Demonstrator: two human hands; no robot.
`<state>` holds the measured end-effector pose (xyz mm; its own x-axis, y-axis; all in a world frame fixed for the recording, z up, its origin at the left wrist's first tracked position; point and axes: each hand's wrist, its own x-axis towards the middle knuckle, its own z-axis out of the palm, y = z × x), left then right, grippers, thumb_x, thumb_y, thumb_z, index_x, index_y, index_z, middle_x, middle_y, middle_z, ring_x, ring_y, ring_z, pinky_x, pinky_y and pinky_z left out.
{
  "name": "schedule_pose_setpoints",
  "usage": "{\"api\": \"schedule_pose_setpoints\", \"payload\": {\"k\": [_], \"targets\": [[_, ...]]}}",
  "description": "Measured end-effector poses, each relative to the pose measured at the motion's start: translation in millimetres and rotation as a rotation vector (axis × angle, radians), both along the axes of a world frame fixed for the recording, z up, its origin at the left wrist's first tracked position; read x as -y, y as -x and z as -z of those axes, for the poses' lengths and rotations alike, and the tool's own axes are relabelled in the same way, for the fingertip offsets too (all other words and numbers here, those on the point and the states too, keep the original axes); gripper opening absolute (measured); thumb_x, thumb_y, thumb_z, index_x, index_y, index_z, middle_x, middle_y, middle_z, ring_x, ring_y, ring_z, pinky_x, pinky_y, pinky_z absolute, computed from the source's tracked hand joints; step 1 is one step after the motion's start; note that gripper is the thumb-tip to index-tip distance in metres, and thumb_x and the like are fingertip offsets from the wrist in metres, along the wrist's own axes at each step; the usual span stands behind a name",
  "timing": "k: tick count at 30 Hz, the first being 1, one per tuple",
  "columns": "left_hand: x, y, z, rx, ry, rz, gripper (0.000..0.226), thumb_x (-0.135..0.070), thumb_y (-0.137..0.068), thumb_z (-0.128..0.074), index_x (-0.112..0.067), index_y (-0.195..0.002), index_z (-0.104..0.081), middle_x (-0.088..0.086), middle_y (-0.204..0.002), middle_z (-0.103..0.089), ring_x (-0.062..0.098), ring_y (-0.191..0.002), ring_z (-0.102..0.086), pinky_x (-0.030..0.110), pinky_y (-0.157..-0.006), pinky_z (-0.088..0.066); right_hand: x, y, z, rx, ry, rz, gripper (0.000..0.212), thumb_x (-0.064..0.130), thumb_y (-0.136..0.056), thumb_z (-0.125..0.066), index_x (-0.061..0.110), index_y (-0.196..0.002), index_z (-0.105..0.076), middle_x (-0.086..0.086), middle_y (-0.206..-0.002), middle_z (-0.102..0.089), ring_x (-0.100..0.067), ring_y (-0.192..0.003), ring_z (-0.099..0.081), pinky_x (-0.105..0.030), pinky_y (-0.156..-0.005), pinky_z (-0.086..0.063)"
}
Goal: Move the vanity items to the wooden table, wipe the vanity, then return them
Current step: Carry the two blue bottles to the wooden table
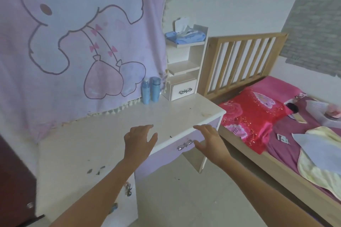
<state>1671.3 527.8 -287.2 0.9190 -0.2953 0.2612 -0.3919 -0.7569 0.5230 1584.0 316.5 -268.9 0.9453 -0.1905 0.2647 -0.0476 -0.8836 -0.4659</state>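
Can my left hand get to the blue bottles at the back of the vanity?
Probably yes: the left hand is open, holding nothing, and nothing stands on the vanity between it and the blue bottles.

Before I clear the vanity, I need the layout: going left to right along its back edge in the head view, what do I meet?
Left blue bottle → right blue bottle → white shelf unit → wooden headboard of the bed.
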Motion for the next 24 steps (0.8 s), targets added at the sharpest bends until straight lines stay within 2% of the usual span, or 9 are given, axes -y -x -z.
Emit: {"api": "schedule_pose_setpoints", "payload": {"k": [4,7,10,16,21,24], "targets": [[44,-48,0,-0.025,0.01,-0.087,0.064,-0.049,-0.074,-0.028,-0.017,-0.122,-0.055,0.003,-0.121,-0.059,0.024,-0.12,-0.044,0.036,-0.098,-0.029,45,-62,2,-0.012,0.029,-0.092,0.047,0.017,-0.087,-0.059,0.017,-0.132,-0.045,-0.007,-0.13,-0.046,-0.024,-0.12,-0.041,-0.027,-0.095,-0.036],[70,-77,3,-0.032,0.045,-0.169,0.077,-0.059,-0.068,-0.019,-0.017,-0.121,-0.056,0.004,-0.121,-0.059,0.025,-0.119,-0.045,0.038,-0.098,-0.03,74,-109,10,-0.015,0.048,-0.173,0.046,0.017,-0.086,-0.06,0.016,-0.13,-0.048,-0.01,-0.127,-0.048,-0.027,-0.118,-0.043,-0.03,-0.097,-0.036],[87,-95,15,-0.034,0.088,-0.257,0.084,-0.059,-0.062,-0.015,-0.015,-0.119,-0.057,0.006,-0.121,-0.059,0.029,-0.116,-0.047,0.04,-0.095,-0.033,92,-153,20,-0.031,0.06,-0.239,0.046,0.019,-0.086,-0.058,0.016,-0.131,-0.047,-0.01,-0.129,-0.047,-0.027,-0.12,-0.042,-0.032,-0.097,-0.036],[87,-130,37,-0.107,0.077,-0.354,0.092,-0.063,-0.06,-0.016,-0.012,-0.13,-0.047,0.009,-0.131,-0.049,0.03,-0.119,-0.043,0.04,-0.097,-0.033,88,-218,46,-0.066,0.03,-0.366,0.046,0.023,-0.085,-0.057,0.016,-0.13,-0.048,-0.012,-0.127,-0.049,-0.03,-0.116,-0.044,-0.037,-0.096,-0.038],[86,-197,50,-0.102,0.11,-0.386,0.093,-0.061,-0.061,-0.016,-0.011,-0.135,-0.041,0.009,-0.136,-0.044,0.029,-0.123,-0.04,0.039,-0.099,-0.031,77,-290,58,-0.03,0.031,-0.407,0.047,0.019,-0.086,-0.06,0.016,-0.131,-0.048,-0.012,-0.129,-0.048,-0.029,-0.117,-0.043,-0.035,-0.098,-0.037],[91,-249,56,-0.125,0.157,-0.368,0.094,-0.061,-0.062,-0.015,-0.009,-0.137,-0.037,0.011,-0.139,-0.042,0.029,-0.126,-0.038,0.038,-0.101,-0.031,73,-340,57,0.022,0.033,-0.389,0.047,0.014,-0.08,-0.066,0.011,-0.125,-0.054,-0.016,-0.121,-0.054,-0.035,-0.11,-0.05,-0.041,-0.094,-0.043]]}}
